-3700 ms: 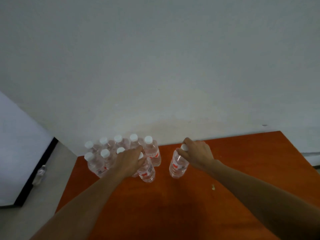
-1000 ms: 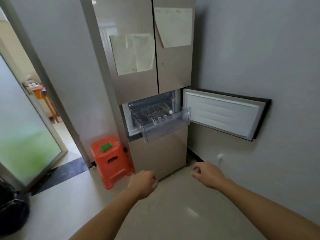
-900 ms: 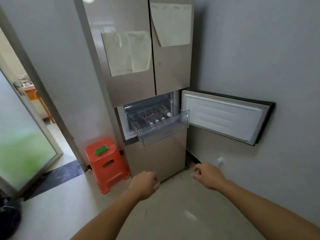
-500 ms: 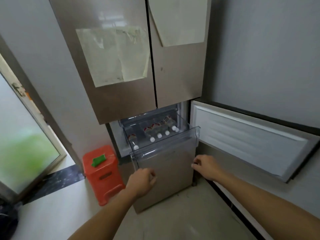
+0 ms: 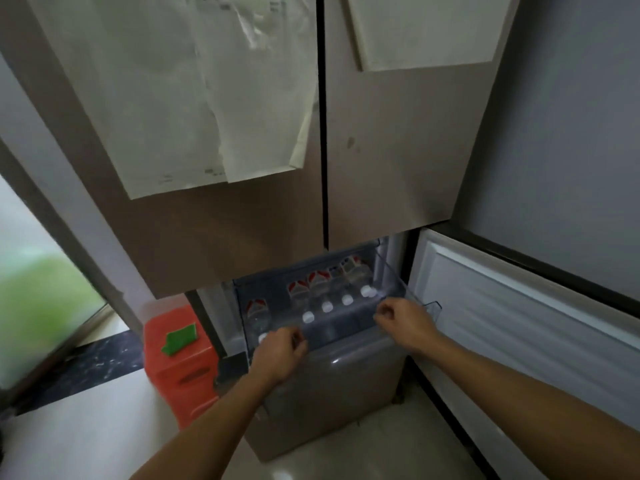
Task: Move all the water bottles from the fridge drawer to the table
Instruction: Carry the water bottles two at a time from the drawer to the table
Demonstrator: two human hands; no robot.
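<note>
A clear plastic fridge drawer (image 5: 420,304) stands pulled out below the brown fridge doors. Several water bottles (image 5: 325,292) with white caps and red labels lie inside, caps toward me, and one more bottle (image 5: 258,315) lies apart at the drawer's left. My left hand (image 5: 278,355) hovers at the drawer's front left edge, fingers curled, just beside that left bottle's cap, holding nothing. My right hand (image 5: 405,323) is over the drawer's front right, fingers loosely curled, empty, close to the right-hand caps. The table is out of view.
The lower fridge door (image 5: 519,327) hangs open to the right, close to my right forearm. An orange plastic stool (image 5: 176,362) with a green item on top stands left of the fridge. Papers (image 5: 194,98) hang on the upper doors. A glass door is at far left.
I have turned from the table and walked up to the fridge. Both empty hands rose from waist height to the open drawer's front edge.
</note>
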